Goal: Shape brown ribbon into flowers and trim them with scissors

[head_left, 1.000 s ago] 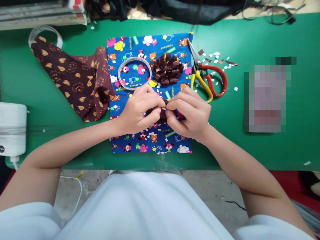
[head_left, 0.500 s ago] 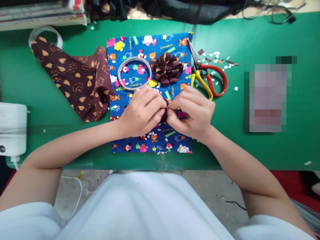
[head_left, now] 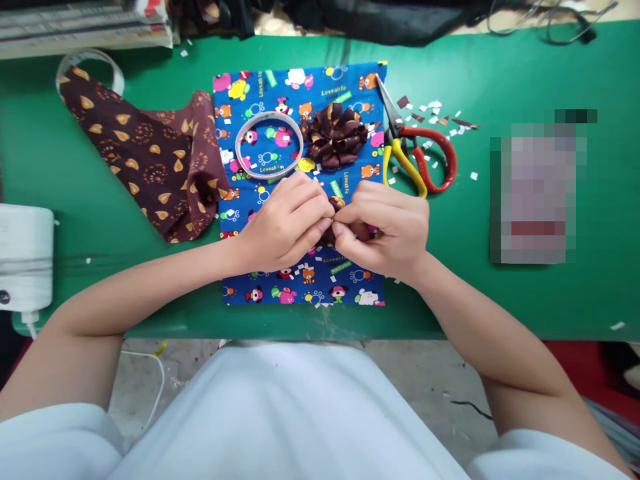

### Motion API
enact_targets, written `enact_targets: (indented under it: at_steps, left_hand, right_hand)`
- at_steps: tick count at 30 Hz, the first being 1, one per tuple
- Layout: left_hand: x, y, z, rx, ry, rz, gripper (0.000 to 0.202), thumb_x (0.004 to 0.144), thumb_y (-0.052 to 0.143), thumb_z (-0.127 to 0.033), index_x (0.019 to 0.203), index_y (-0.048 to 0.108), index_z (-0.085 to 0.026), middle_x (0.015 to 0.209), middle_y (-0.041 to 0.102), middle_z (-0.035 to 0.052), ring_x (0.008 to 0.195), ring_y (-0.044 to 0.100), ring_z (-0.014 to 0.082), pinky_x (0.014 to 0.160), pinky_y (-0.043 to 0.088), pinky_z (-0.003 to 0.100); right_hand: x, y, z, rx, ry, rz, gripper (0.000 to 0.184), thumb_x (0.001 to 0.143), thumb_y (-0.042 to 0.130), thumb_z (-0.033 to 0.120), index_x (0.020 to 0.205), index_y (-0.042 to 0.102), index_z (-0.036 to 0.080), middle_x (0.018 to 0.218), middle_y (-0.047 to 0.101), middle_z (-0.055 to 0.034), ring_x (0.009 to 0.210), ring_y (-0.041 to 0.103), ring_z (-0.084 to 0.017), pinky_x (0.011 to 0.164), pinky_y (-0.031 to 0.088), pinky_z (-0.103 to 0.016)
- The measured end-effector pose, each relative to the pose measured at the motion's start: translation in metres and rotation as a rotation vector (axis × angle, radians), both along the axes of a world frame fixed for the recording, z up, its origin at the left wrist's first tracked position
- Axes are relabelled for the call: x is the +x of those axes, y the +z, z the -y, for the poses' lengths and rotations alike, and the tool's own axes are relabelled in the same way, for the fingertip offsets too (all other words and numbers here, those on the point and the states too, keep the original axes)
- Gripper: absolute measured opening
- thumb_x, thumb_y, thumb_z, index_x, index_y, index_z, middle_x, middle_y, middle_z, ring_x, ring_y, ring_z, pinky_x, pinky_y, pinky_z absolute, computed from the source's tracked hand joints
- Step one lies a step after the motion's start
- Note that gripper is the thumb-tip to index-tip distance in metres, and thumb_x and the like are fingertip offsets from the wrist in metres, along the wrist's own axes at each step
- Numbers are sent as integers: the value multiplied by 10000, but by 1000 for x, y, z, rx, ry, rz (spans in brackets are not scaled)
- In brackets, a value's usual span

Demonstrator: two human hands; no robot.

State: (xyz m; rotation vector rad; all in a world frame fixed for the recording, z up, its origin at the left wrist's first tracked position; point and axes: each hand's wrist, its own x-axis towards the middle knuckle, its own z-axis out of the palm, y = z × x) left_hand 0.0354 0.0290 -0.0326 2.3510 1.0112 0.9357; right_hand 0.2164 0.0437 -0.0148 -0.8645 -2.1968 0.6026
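Note:
My left hand (head_left: 283,223) and my right hand (head_left: 387,227) meet over a blue cartoon-print cloth (head_left: 300,273), both pinched on a small folded piece of brown fabric (head_left: 334,207) held between the fingertips. Most of that piece is hidden by my fingers. Just beyond my hands lies a finished brown fabric flower (head_left: 335,135) with a clear roll of tape (head_left: 269,145) to its left.
Red-and-yellow scissors (head_left: 417,153) lie right of the cloth among small paper scraps (head_left: 433,110). A brown patterned fabric piece (head_left: 145,160) spreads to the left on the green table (head_left: 475,293). A white device (head_left: 25,257) sits at the left edge.
My hands have stayed together on the small brown piece, with the fingers shifting slightly; the right hand has closed in a little. Nothing else on the table moved.

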Motion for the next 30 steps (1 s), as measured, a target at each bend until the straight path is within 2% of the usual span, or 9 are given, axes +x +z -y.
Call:
enact_targets:
  at_steps: [10, 30]
  left_hand:
    - [-1, 1, -1, -6, -22, 1, 300, 954, 353, -420, 828, 538, -220, 833, 587, 54, 876, 574, 217, 829, 476, 458]
    - [0, 3, -2, -17, -35, 7, 307, 944, 361, -426, 792, 526, -216, 804, 581, 59, 846, 566, 221, 796, 467, 442]
  right_hand:
    - [0, 1, 0, -142, 8, -71, 196, 763, 527, 196, 572, 491, 224, 443, 358, 57, 456, 372, -100, 491, 363, -261]
    - [-1, 0, 0, -164, 28, -87, 212, 724, 546, 160, 551, 443, 227, 427, 332, 70, 444, 356, -93, 478, 361, -255]
